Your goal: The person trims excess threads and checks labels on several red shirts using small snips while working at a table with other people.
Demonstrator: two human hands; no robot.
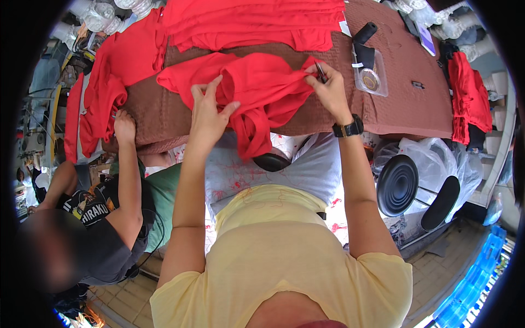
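Note:
A red garment [254,87] lies bunched in front of me on the brown cloth-covered table, one fold hanging over the near edge toward my lap. My left hand [209,115] is at its left part, thumb and fingers spread, touching the fabric without a firm grip. At the garment's right end, my right hand [329,93] is closed around small dark thread snips [321,72], with their tip pointing up and away. The red edge meets its fingertips; whether they also pinch the cloth is hard to see.
Red garments [251,24] are piled at the far side. A clear plastic box [371,76] holds a tape roll and a black item. A phone [425,39] lies far right. At left a co-worker's hand [124,127] touches red cloth. A black round stool [397,186] stands right.

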